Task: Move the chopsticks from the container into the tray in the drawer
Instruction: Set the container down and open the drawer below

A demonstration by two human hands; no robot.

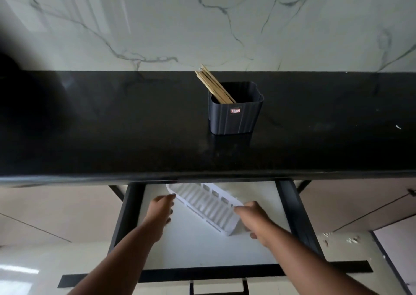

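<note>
A dark blue-grey container (234, 117) stands on the black countertop (112, 126). Several wooden chopsticks (211, 84) lean out of it to the upper left. Below, the drawer (198, 249) is pulled out, white inside with black sides. A white ribbed tray (204, 204) lies in it at a slant. My left hand (161, 209) touches the tray's far left end. My right hand (254, 218) grips the tray's right side. Whether the tray rests flat or is lifted I cannot tell.
A white marble wall (202, 20) rises behind the countertop. A dark blurred shape (13, 69) sits at the far left. Beige cabinet fronts (360, 204) flank the drawer. The drawer's black front (213, 272) runs across near my forearms.
</note>
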